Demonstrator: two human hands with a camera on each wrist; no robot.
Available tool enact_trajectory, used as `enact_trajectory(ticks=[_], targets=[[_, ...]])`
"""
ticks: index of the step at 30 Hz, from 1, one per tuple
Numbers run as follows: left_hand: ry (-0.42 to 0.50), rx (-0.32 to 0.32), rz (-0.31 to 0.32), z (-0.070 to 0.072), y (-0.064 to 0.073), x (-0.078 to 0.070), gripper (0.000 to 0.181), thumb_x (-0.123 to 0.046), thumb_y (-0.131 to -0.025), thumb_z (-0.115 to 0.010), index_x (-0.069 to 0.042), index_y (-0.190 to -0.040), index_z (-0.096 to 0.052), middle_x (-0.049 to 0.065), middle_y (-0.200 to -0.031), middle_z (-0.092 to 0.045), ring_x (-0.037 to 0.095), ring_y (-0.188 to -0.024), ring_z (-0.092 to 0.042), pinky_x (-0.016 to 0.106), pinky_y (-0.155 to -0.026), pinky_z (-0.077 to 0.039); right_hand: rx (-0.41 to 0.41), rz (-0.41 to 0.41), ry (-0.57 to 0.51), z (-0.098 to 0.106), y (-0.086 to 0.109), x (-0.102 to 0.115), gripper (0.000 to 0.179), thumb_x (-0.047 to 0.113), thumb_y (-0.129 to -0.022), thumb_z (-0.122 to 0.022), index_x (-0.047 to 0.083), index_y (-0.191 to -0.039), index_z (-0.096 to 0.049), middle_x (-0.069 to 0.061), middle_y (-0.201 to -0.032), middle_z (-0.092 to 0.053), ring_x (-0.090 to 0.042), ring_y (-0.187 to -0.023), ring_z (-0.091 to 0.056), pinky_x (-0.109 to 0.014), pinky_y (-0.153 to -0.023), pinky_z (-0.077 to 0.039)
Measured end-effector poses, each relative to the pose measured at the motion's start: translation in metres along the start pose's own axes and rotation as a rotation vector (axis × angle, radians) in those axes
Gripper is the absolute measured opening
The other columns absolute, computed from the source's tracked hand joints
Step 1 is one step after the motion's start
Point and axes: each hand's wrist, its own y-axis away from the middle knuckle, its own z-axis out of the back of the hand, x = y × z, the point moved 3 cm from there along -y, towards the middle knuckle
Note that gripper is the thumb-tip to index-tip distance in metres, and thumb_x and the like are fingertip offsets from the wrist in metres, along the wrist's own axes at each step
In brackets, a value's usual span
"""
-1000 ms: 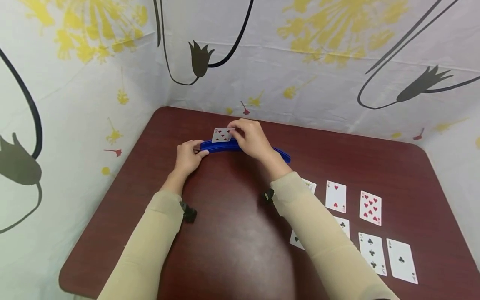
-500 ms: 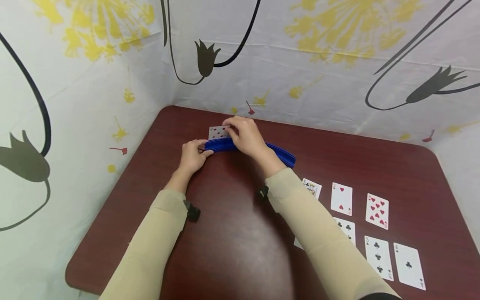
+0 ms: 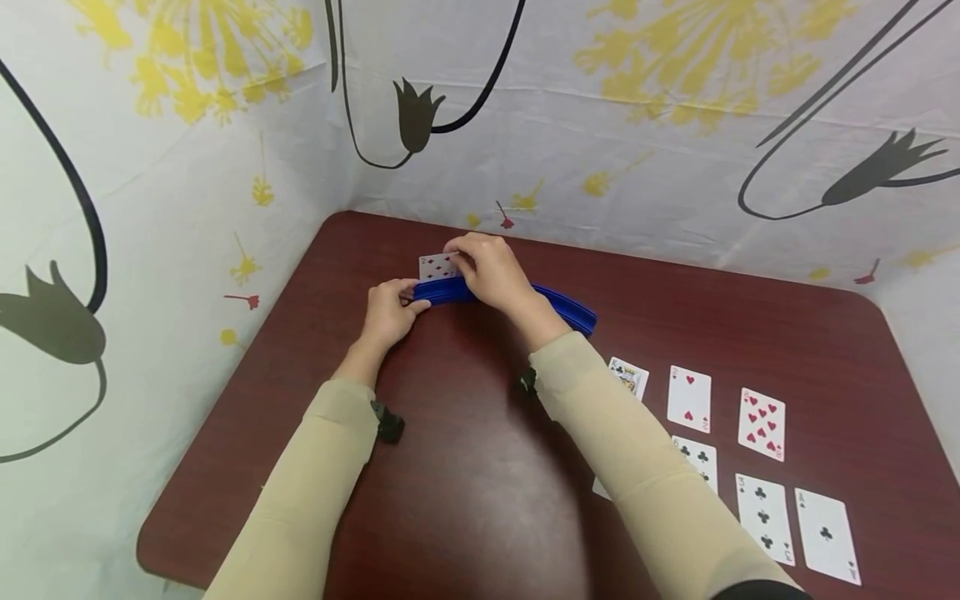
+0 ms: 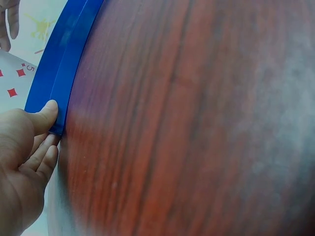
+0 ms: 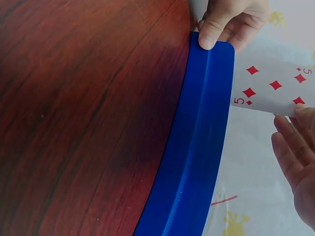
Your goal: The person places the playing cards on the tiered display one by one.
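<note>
A curved blue playing card holder (image 3: 573,313) stands near the back of the table. My left hand (image 3: 387,315) pinches its left end, the thumb on the near face and the fingers behind, as the left wrist view shows. The five of diamonds (image 5: 274,84) is upright at the holder's left part, its lower edge right at the blue rim. My right hand (image 3: 491,268) pinches this card by its right upper corner, thumb on the printed face. In the head view that hand and wrist hide the middle of the holder.
Face-up cards lie at the right: a king (image 3: 628,377), the two of hearts (image 3: 688,400), the eight of hearts (image 3: 762,423), the three of clubs (image 3: 764,518) and the ace of clubs (image 3: 828,535). My right sleeve (image 3: 637,454) partly covers others. Patterned cloth (image 3: 525,125) hangs behind the table.
A second ago the five of diamonds overlapped the front of the holder; it has since moved slightly left and down, its lower edge now at the rim. The left hand keeps its grip.
</note>
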Motion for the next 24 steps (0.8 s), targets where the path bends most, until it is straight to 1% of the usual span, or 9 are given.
enact_trajectory(ticks=[5, 10, 17, 19, 21, 24], targets=[[0.000, 0.019, 0.015, 0.000, 0.000, -0.001, 0.042, -0.013, -0.091, -0.078, 0.003, -0.129, -0.067, 0.022, -0.113, -0.070, 0.032, -0.103, -0.069, 0.043, -0.090, -0.057, 0.016, 0.028, -0.001, 0.002, 0.000, 0.000, 0.021, 0.006, -0.102, -0.061, 0.005, -0.117, -0.074, -0.011, -0.109, -0.073, -0.022, -0.093, -0.068, -0.035, -0.084, -0.056], [0.005, 0.034, 0.025, -0.001, 0.001, -0.001, 0.042, -0.013, -0.092, -0.077, 0.002, -0.130, -0.067, 0.021, -0.115, -0.070, 0.031, -0.105, -0.068, 0.042, -0.091, -0.056, 0.049, 0.020, -0.007, 0.001, 0.001, -0.001, 0.022, 0.004, -0.102, -0.060, 0.005, -0.119, -0.075, -0.012, -0.109, -0.073, -0.022, -0.092, -0.068, -0.035, -0.082, -0.056], [0.012, 0.040, 0.028, -0.002, 0.001, -0.002, 0.043, -0.013, -0.092, -0.077, 0.003, -0.130, -0.066, 0.022, -0.115, -0.070, 0.032, -0.105, -0.068, 0.043, -0.091, -0.056, 0.117, -0.002, 0.008, -0.005, 0.002, -0.007, 0.030, 0.003, -0.105, -0.051, 0.005, -0.129, -0.070, -0.011, -0.101, -0.072, -0.021, -0.082, -0.064, -0.034, -0.078, -0.053], [0.011, 0.038, 0.023, -0.003, 0.001, -0.001, 0.043, -0.013, -0.092, -0.077, 0.003, -0.130, -0.066, 0.022, -0.115, -0.070, 0.032, -0.104, -0.068, 0.043, -0.091, -0.056, 0.145, -0.019, 0.017, -0.005, 0.002, -0.008, 0.032, 0.004, -0.106, -0.050, 0.006, -0.132, -0.068, -0.012, -0.104, -0.071, -0.021, -0.084, -0.064, -0.035, -0.078, -0.053], [0.010, 0.039, 0.020, -0.004, 0.000, -0.001, 0.043, -0.013, -0.092, -0.077, 0.003, -0.130, -0.066, 0.022, -0.115, -0.070, 0.032, -0.104, -0.068, 0.043, -0.091, -0.056, 0.164, -0.037, 0.024, -0.005, 0.003, -0.009, 0.033, 0.006, -0.106, -0.051, 0.008, -0.136, -0.065, -0.011, -0.110, -0.071, -0.021, -0.089, -0.065, -0.035, -0.081, -0.053], [0.011, 0.041, 0.018, -0.005, -0.001, -0.001, 0.043, -0.013, -0.092, -0.076, 0.003, -0.130, -0.066, 0.023, -0.115, -0.070, 0.032, -0.104, -0.068, 0.043, -0.090, -0.057, 0.172, -0.051, 0.021, -0.005, 0.006, -0.012, 0.037, 0.010, -0.105, -0.056, 0.010, -0.142, -0.060, -0.011, -0.120, -0.069, -0.021, -0.099, -0.067, -0.036, -0.087, -0.054]])
